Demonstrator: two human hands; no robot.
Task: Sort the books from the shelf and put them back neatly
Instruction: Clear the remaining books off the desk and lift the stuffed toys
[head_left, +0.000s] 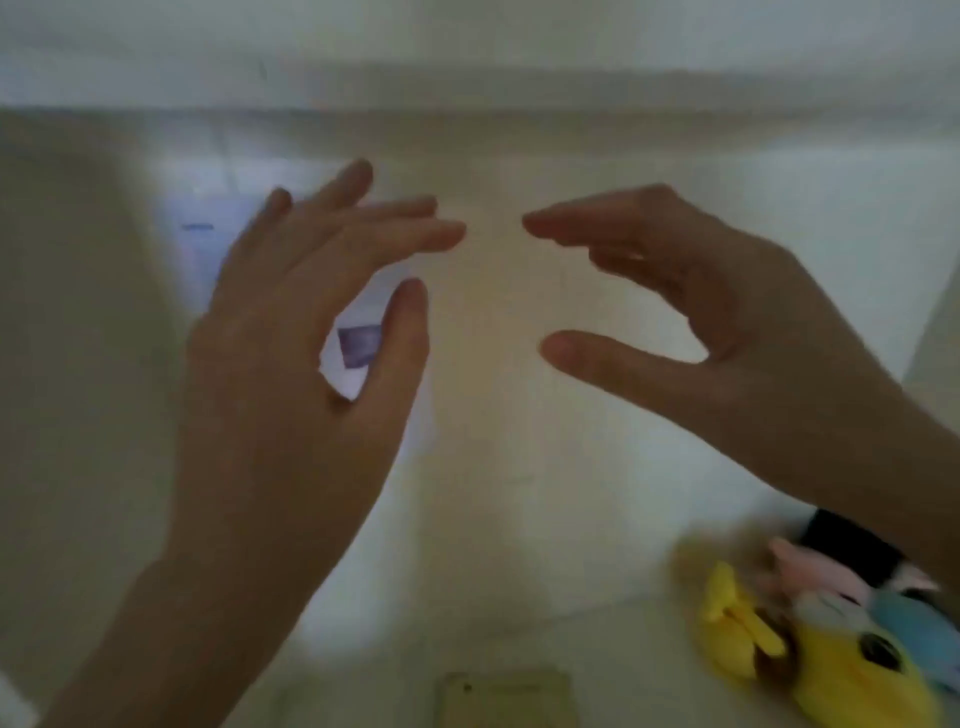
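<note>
Both hands are raised in the middle of the view, and the whole picture is blurred. The left hand (291, 332) shows its back to the camera, its fingers (410, 234) long and nearly straight and pointing to the right, its thumb (408, 317) held apart below them. Its grip is open and holds nothing. The right hand (737, 312) mirrors it, fingers stretched to the left and thumb (587, 351) spread underneath. Its grip is open too, and nothing is in it. The fingertips of the two hands are near each other but do not touch.

Behind the left hand lies a white book (356, 358) with a purple square on its cover, seen through the gap between thumb and fingers. More of its pale cover shows to the left of the hand. The blur hides whether the hand touches it. It lies on a pale beige surface (519, 415) that runs back to a light wall.

In the lower right corner sits a pile of soft toys: a yellow one (852, 675) in front, a blue one (914, 618) beside it and a pink one (815, 571) behind. A black object (852, 545) sits just under the right wrist. A tan rectangular object (506, 699) lies at the bottom edge.
</note>
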